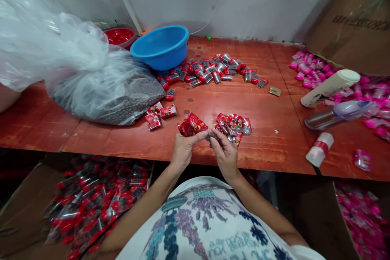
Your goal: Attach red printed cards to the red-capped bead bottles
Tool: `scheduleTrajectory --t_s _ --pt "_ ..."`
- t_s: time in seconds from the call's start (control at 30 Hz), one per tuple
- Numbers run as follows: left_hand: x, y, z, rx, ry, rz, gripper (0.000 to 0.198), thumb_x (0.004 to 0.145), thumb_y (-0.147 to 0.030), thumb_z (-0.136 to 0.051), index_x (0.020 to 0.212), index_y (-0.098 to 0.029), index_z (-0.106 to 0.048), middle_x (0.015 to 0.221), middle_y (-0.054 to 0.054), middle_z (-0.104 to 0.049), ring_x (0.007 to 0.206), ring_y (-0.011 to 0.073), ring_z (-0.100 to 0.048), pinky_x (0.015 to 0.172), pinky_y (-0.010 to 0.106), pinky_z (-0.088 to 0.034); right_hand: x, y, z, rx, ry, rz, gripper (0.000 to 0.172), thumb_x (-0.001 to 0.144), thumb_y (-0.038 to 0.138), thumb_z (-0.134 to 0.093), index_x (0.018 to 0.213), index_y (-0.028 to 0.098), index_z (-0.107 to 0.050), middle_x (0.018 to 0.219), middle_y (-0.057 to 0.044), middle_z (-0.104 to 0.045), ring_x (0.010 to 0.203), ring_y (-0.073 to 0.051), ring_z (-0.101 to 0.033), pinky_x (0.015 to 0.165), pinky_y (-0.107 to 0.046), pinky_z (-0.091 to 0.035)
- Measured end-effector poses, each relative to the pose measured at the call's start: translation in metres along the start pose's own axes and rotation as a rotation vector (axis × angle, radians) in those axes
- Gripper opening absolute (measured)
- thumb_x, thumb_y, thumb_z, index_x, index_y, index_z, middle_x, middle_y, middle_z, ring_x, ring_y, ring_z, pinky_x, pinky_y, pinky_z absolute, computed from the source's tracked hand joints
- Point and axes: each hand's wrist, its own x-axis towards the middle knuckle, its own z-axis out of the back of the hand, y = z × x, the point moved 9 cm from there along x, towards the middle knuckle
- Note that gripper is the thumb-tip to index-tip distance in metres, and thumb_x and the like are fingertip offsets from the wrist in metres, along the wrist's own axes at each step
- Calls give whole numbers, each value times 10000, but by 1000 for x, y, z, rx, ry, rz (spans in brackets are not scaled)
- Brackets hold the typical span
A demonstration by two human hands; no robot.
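Over the table's point(274, 118) near edge, left hand point(183, 149) gripping a red packet point(194, 125), right hand's point(224, 151) fingers closed at left fingertips, contents indiscernible, packet pile point(233, 124) alongside, small jars point(209, 71) beyond, blue basin point(166, 55) behind.

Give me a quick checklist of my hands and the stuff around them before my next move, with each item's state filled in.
1. Left hand on the red printed packet: ok, holding it.
2. Right hand grip: cannot tell; its fingertips meet the left hand's, and what they pinch is hidden.
3. Pile of red packets close by: ok, on the table just beyond the right hand.
4. Red-capped containers gathered inside the blue basin: not ok, many lie loose on the table.
5. Blue basin upright: ok.
6. Clear plastic bag sealed: cannot tell; its neck is bunched.
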Motion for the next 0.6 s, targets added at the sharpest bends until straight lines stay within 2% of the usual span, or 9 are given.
scheduleTrajectory --t_s 0.2,0.33,0.5,0.6 --pt "-2 15 1 6 4 76 252 522 -135 -820 746 -142 -705 753 17 -718 685 149 -647 747 276 -511 6 -16 -4 206 22 -187 300 833 373 -612 1088 221 -654 914 -20 -695 651 -121 -609 607 -273 -545" --pt "-2 14 0 2 27 66 222 552 -164 -813 740 -141 -697 741 15 -707 684 143 -639 736 268 -510 6 -12 -1 220 19 -168 271 824 349 -627 1067 230 -620 892 -8 -685 691 -121 -618 638 -259 -541" --pt "0 3 1 65 4 -4 187 579 -189 -802 628 -133 -630 607 -20 -627 564 106 -572 614 230 -491 4 -13 -14 168 170 -148 244 833 346 -620 1040 225 -575 902 -13 -686 772 -140 -649 675 -260 -547" --pt "1 1 -1 101 21 -5 203 573 -180 -808 650 -130 -626 610 -18 -626 562 106 -574 598 224 -493 6 -14 -13 162 148 -128 243 860 359 -580 1060 225 -543 910 -15 -679 755 -137 -654 666 -258 -550"
